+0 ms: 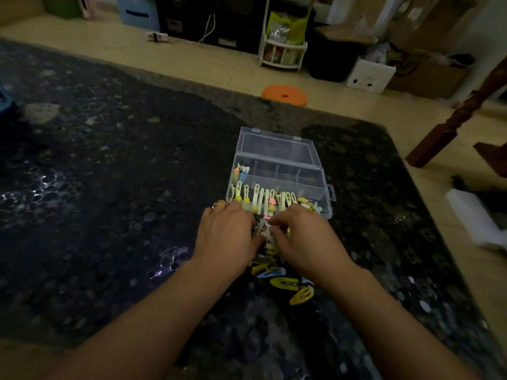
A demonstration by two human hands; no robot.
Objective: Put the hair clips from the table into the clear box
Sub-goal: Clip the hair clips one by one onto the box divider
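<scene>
**Hair clips heaped between both hands, box just beyond**

Hair clips lie piled near the tabletop's near-right edge, the loose yellow ones nearest. Left hand and right hand meet over the heap's far end, fingers curled and pinching clips between them. Directly beyond the fingertips sits the clear box, lid open, its near row already holding clips.

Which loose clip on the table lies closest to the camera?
The yellow snap clip, teardrop-shaped, at the near right end of the pile. The other yellow clip and the pale blue one lie farther up, toward the hands.
</scene>
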